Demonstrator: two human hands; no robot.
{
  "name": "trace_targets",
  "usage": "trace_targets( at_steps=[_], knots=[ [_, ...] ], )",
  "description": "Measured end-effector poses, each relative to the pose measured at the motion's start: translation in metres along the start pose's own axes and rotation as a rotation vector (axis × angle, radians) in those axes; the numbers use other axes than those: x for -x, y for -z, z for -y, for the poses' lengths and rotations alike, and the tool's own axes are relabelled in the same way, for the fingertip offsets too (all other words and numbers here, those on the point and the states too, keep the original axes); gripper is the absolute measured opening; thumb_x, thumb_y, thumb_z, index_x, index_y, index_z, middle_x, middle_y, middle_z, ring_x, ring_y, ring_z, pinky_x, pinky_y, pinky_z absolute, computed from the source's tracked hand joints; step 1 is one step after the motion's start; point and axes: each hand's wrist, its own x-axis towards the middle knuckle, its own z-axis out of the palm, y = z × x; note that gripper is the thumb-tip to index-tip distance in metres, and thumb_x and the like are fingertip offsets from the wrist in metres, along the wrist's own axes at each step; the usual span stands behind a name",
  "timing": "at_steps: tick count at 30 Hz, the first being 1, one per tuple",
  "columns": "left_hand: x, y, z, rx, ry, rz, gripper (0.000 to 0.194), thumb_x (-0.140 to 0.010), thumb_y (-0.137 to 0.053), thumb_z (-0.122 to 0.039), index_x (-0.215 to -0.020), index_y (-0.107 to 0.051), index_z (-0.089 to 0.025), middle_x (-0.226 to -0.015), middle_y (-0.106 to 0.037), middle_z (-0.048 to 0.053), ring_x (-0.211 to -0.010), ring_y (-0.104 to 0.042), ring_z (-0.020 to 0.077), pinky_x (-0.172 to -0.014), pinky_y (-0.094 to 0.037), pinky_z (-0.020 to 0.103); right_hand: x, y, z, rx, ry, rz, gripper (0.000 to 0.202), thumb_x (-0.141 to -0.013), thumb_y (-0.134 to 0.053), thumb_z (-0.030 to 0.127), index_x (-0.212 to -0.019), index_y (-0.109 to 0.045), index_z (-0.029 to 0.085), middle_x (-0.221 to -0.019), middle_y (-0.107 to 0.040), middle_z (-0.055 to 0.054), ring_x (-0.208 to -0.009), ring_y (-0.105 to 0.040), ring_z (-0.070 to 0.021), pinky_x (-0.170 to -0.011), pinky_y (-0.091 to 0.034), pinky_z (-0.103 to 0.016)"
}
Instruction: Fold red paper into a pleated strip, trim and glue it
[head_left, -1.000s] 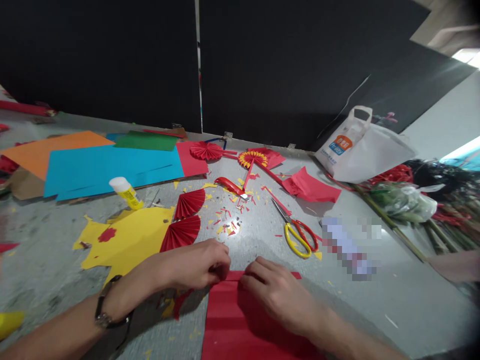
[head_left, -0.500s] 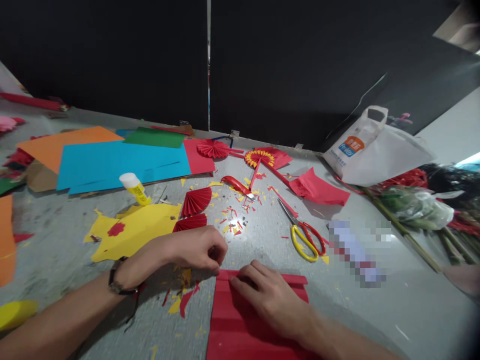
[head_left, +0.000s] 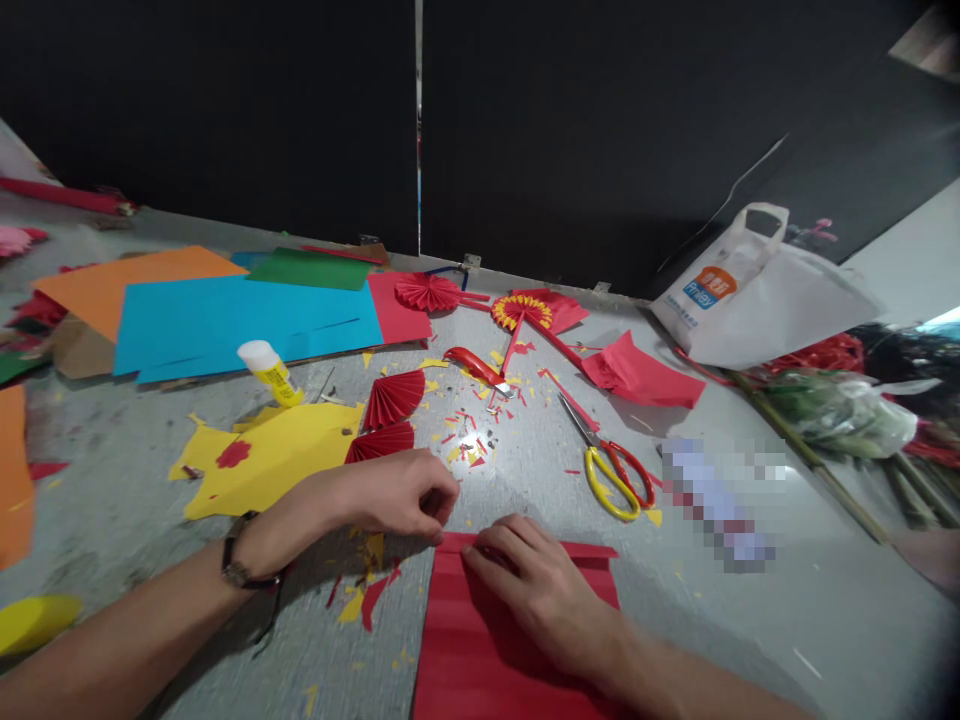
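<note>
A sheet of red paper (head_left: 480, 650) lies in front of me, with a narrow folded strip along its far edge and faint crosswise creases. My left hand (head_left: 405, 495) is closed, its thumb and fingertips at the sheet's far left corner; the exact fingertip contact is partly hidden. On the folded edge, a little left of its middle, my right hand (head_left: 536, 585) rests with bent fingers pinching the fold. Just beyond my left hand are two pleated red paper fans (head_left: 394, 398), one partly covered by the wrist.
Scissors (head_left: 611, 465) lie right of centre, blades pointing away. A red utility knife (head_left: 478, 370) sits among paper scraps. Left are a glue stick (head_left: 270, 372), yellow paper (head_left: 281, 460) and blue card (head_left: 247, 325). A white bag (head_left: 750, 290) stands back right against a black panel (head_left: 600, 130).
Both hands keep nearly the same place on the red paper. The whole view has shifted very slightly; nothing has been picked up or let go.
</note>
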Motion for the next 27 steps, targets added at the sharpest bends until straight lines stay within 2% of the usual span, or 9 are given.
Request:
trace_targets(
  at_steps=[7, 12, 15, 19, 21, 23, 25, 27],
  knots=[
    [0.001, 0.002, -0.005, -0.046, 0.008, 0.010, 0.012, -0.077, -0.078, -0.008, -0.079, -0.071, -0.018, -0.068, -0.064, -0.006, -0.063, -0.057, 0.0115, -0.055, -0.038, 0.021, 0.000, 0.000, 0.000, -0.003, -0.004, 0.008, 0.023, -0.114, -0.055, 0.014, -0.133, -0.068, 0.013, -0.113, -0.074, -0.012, -0.097, -0.064, -0.0240, -0.087, -0.057, -0.037],
    [0.003, 0.000, -0.014, -0.141, -0.001, -0.024, 0.016, -0.079, -0.085, -0.012, -0.078, -0.070, -0.018, -0.068, -0.064, -0.006, -0.062, -0.057, 0.0123, -0.056, -0.037, 0.023, 0.001, -0.001, 0.000, -0.003, -0.002, 0.019, 0.023, -0.112, -0.059, 0.013, -0.134, -0.067, 0.013, -0.113, -0.074, -0.012, -0.097, -0.064, -0.0239, -0.087, -0.057, -0.037],
    [0.007, -0.008, -0.023, -0.248, -0.038, -0.099, 0.015, -0.083, -0.081, -0.009, -0.079, -0.069, -0.019, -0.074, -0.067, -0.003, -0.068, -0.060, 0.0150, -0.059, -0.036, 0.027, 0.001, -0.001, -0.001, 0.000, 0.002, 0.022, 0.023, -0.111, -0.063, 0.012, -0.134, -0.067, 0.013, -0.113, -0.074, -0.012, -0.097, -0.064, -0.0241, -0.087, -0.057, -0.037],
    [0.020, -0.028, -0.027, -0.394, -0.130, -0.203, 0.024, -0.095, -0.062, -0.002, -0.078, -0.066, -0.019, -0.087, -0.069, 0.002, -0.071, -0.061, 0.0176, -0.063, -0.039, 0.033, 0.000, -0.003, -0.002, 0.007, 0.006, 0.014, 0.021, -0.114, -0.058, 0.016, -0.133, -0.067, 0.014, -0.111, -0.074, -0.011, -0.095, -0.064, -0.0235, -0.085, -0.056, -0.037],
    [0.029, -0.039, -0.023, -0.460, -0.191, -0.237, 0.028, -0.098, -0.057, -0.001, -0.079, -0.067, -0.019, -0.095, -0.072, 0.006, -0.083, -0.065, 0.0226, -0.071, -0.046, 0.036, -0.001, -0.003, -0.002, 0.009, 0.003, 0.003, 0.022, -0.117, -0.051, 0.018, -0.131, -0.068, 0.015, -0.110, -0.075, -0.010, -0.095, -0.063, -0.0231, -0.085, -0.056, -0.038],
    [0.041, -0.048, -0.016, -0.502, -0.267, -0.243, 0.023, -0.098, -0.057, -0.003, -0.088, -0.071, -0.019, -0.104, -0.075, 0.009, -0.097, -0.067, 0.0279, -0.087, -0.052, 0.041, -0.002, -0.003, -0.001, 0.006, 0.000, -0.003, 0.025, -0.119, -0.046, 0.018, -0.129, -0.068, 0.015, -0.109, -0.075, -0.010, -0.094, -0.063, -0.0229, -0.085, -0.057, -0.037],
    [0.053, -0.055, -0.011, -0.534, -0.347, -0.313, 0.023, -0.095, -0.058, -0.006, -0.106, -0.074, -0.017, -0.121, -0.076, 0.012, -0.112, -0.068, 0.0316, -0.105, -0.052, 0.046, -0.003, -0.002, -0.001, 0.000, 0.002, -0.005, 0.025, -0.119, -0.045, 0.018, -0.128, -0.069, 0.014, -0.108, -0.075, -0.010, -0.094, -0.063, -0.0230, -0.085, -0.057, -0.037],
    [0.063, -0.059, -0.009, -0.539, -0.378, -0.383, 0.035, -0.093, -0.058, -0.009, -0.123, -0.073, -0.016, -0.136, -0.074, 0.013, -0.125, -0.065, 0.0342, -0.117, -0.047, 0.049, -0.003, -0.001, -0.001, -0.004, 0.005, -0.004, 0.025, -0.118, -0.047, 0.017, -0.129, -0.068, 0.014, -0.109, -0.075, -0.011, -0.095, -0.064, -0.0235, -0.085, -0.057, -0.037]
  ],
)
